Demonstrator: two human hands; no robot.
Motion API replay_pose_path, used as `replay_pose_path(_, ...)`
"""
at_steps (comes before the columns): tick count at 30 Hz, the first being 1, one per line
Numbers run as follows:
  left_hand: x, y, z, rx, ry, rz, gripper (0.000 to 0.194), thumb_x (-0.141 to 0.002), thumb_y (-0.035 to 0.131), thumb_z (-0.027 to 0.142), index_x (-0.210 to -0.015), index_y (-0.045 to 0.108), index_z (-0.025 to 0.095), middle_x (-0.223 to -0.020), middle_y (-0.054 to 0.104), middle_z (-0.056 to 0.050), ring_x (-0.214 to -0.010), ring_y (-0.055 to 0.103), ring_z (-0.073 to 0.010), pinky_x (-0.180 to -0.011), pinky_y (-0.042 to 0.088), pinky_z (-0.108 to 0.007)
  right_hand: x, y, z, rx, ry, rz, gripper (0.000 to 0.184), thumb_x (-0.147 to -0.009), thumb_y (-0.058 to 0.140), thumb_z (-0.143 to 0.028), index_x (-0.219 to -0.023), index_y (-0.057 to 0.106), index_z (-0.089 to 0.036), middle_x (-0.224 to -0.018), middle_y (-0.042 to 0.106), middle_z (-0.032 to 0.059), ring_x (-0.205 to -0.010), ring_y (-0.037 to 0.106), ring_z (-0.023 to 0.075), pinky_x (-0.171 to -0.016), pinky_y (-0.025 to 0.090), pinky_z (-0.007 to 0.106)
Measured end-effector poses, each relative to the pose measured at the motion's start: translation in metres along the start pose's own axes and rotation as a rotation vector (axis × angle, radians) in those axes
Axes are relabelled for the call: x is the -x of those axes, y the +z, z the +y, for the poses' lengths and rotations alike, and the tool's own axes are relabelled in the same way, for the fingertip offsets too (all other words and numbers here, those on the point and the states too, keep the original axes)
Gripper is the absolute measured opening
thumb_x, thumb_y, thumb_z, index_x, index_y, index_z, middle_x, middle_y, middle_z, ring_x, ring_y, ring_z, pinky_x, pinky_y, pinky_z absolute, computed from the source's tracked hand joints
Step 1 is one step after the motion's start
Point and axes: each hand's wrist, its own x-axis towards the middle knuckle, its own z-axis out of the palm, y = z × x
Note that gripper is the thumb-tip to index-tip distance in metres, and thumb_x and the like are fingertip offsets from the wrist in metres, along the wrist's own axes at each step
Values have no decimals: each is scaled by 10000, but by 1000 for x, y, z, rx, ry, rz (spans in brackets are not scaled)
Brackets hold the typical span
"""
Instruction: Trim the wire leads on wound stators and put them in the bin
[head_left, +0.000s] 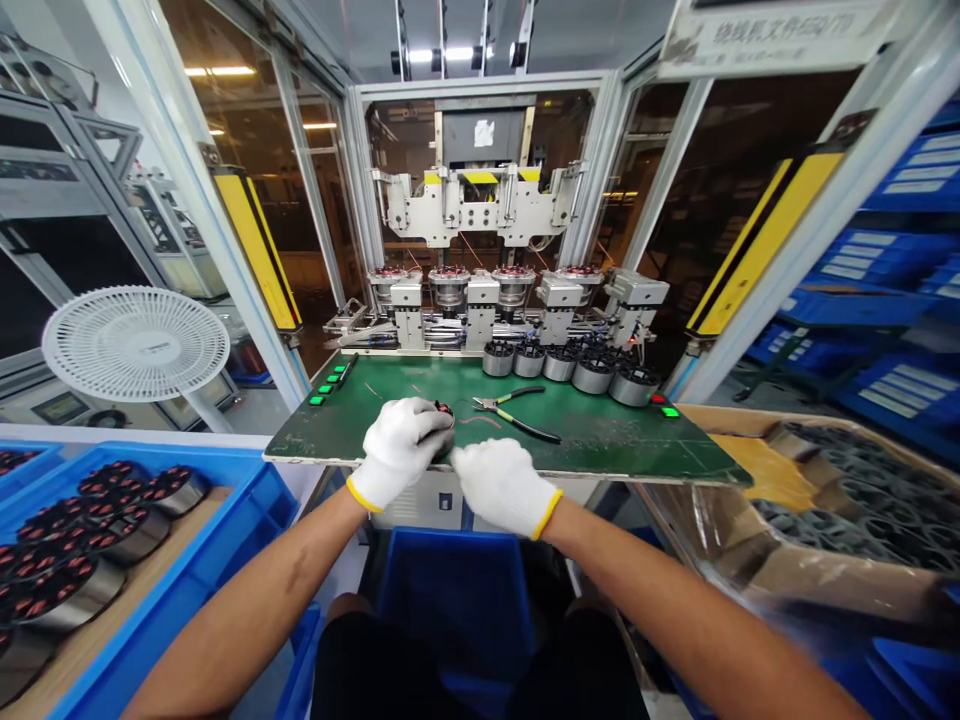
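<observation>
My left hand (397, 450), in a white glove with a yellow cuff, is wrapped round a wound motor stator (445, 409) near the front edge of the green work surface (600, 440). A little black and copper-red winding shows past its fingers. Close beside the stator, my right hand (501, 482) is gloved the same way, its fingers closed; whatever they pinch is hidden. Cutting pliers (517, 414) with green and black handles lie spread just beyond that hand. Loose bits of copper wire (480, 420) are scattered nearby.
Several unwound stators (592, 374) line the board's back right, before a winding machine (480, 295). At left, a blue crate (247, 500) holds wound stators, behind it a white fan (139, 340). A carton (817, 570) of dark parts stands right; a blue bin (457, 590) sits below.
</observation>
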Motion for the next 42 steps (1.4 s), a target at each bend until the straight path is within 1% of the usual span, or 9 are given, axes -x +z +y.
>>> replay_pose_path(6,-14,-23,3,89,-27,-232,193,-847,555,312,-965,701,268,-915,661,-22,-833,612,-169,-720,467,-282,7,-12,-14,-81,65,36,273,-933,342,-310,-958,587,-194,-805,666,73,-711,635,232,-616,405,302)
replay_pose_path(11,9,-8,-1,18,21,-39,350,-796,620,306,-1141,615,245,-1060,646,-65,-995,585,-232,-870,454,-366,6,-38,20,38,125,267,370,-972,253,-359,-1216,499,-228,-1021,647,105,-812,626,234,-634,382,299)
replay_pose_path(16,5,4,-4,110,-110,-5,237,-765,667,376,-961,670,242,-969,680,-34,-927,609,-211,-821,472,-338,-5,-12,19,75,-18,28,237,-876,380,-158,-920,612,-171,-836,651,101,-766,622,241,-632,369,305)
replay_pose_path(21,-9,-12,1,133,-187,-133,182,-755,664,398,-859,668,249,-886,665,-7,-832,615,-183,-711,478,-290,-6,14,19,-220,-80,50,261,-901,405,-238,-936,652,-160,-838,679,80,-802,618,203,-683,390,283)
replay_pose_path(26,9,-1,7,53,-89,9,339,-736,657,291,-1069,611,247,-1035,645,-47,-982,584,-230,-855,460,-359,-4,-25,48,-642,96,140,347,-943,308,-283,-1092,607,-190,-894,688,16,-608,585,112,-616,416,234)
replay_pose_path(31,22,25,3,-7,-17,233,395,-726,672,318,-1082,594,166,-1053,630,-116,-991,573,-261,-904,428,-431,4,-61,30,-117,-9,198,263,-905,440,-358,-1037,603,-200,-854,667,77,-771,617,211,-678,406,293)
replay_pose_path(35,17,27,0,54,-20,247,311,-756,669,412,-970,630,189,-991,664,-88,-953,599,-238,-862,452,-397,0,-44,23,163,37,77,246,-867,381,-148,-926,618,-172,-793,648,117,-765,629,265,-638,397,322)
replay_pose_path(39,11,17,3,63,-84,185,230,-750,683,408,-879,652,220,-918,694,-47,-905,621,-224,-818,467,-376,-6,-12,34,89,19,-93,237,-864,405,-168,-894,639,-182,-782,670,94,-727,646,252,-617,417,309)
replay_pose_path(42,14,1,3,64,-120,156,259,-720,702,432,-876,659,229,-949,689,-45,-925,620,-223,-850,465,-376,12,0,42,-105,82,45,260,-918,402,-286,-979,646,-217,-833,694,55,-759,651,208,-655,444,284)
